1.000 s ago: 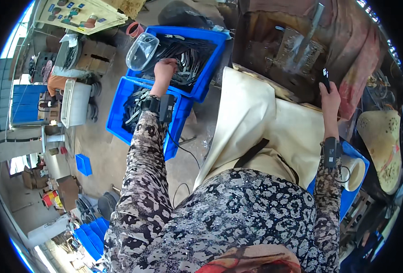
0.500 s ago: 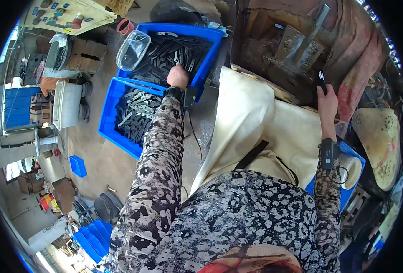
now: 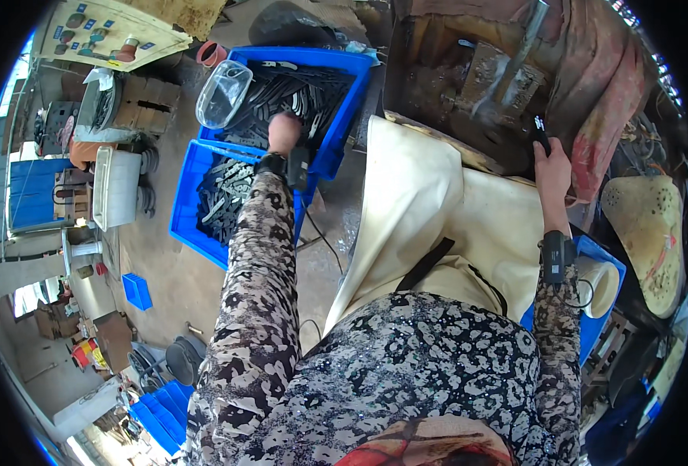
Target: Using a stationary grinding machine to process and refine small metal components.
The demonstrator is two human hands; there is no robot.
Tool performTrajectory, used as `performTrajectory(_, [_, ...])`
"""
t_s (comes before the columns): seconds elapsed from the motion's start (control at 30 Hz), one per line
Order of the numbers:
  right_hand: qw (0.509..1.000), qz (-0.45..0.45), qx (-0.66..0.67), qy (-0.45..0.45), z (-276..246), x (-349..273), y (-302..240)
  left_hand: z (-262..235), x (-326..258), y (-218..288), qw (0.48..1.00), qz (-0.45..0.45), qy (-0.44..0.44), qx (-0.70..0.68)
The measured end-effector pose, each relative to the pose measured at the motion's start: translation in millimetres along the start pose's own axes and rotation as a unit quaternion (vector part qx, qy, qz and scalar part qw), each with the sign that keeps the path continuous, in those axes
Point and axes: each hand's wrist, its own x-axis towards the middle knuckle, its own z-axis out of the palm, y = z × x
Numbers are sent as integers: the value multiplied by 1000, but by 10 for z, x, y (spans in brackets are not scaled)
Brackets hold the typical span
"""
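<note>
My left hand (image 3: 284,133) is over the far blue bin (image 3: 350,109), above a heap of dark flat metal pieces (image 3: 318,89). Its fingers curl inward and the palm side is hidden, so I cannot tell what is in it. In my right hand (image 3: 553,167) is a slim dark piece with bright tips (image 3: 542,136), gripped between thumb and fingers at the front of a brown, wet-looking basin (image 3: 429,85). Greyer flat pieces (image 3: 223,194) fill part of the nearer blue bin (image 3: 184,221). A clear plastic tub (image 3: 224,95) leans at the far bin's left side.
A metal bar (image 3: 521,50) slants over a block inside the basin, with reddish cloth (image 3: 612,101) draped at its right. A cream apron (image 3: 414,179) covers my lap. Beside my right forearm is a blue crate (image 3: 592,256) holding a cream roll-shaped thing. A control panel (image 3: 99,35) stands far left.
My left hand has shifted a little left over the dark pieces. My right hand, with the slim dark piece, has moved slightly left in the picture. The view has shifted a little.
</note>
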Motion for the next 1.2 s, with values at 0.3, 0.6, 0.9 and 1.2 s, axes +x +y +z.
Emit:
performTrajectory(0.3, [1000,-23,6,-8,66,65,23,-613,114,-433,864,-73,-123,-483])
performTrajectory(0.6, [999,-23,24,16,55,11,-60,-1823,-1806,1711,762,174,-255,-570])
performTrajectory(0.9, [1000,-7,14,20,165,101,25,-2105,-2497,3394,428,589,-49,-684])
performTrajectory(1.2, [1000,11,6,-2,84,47,-9,-2045,-2914,3927,380,514,-27,-769])
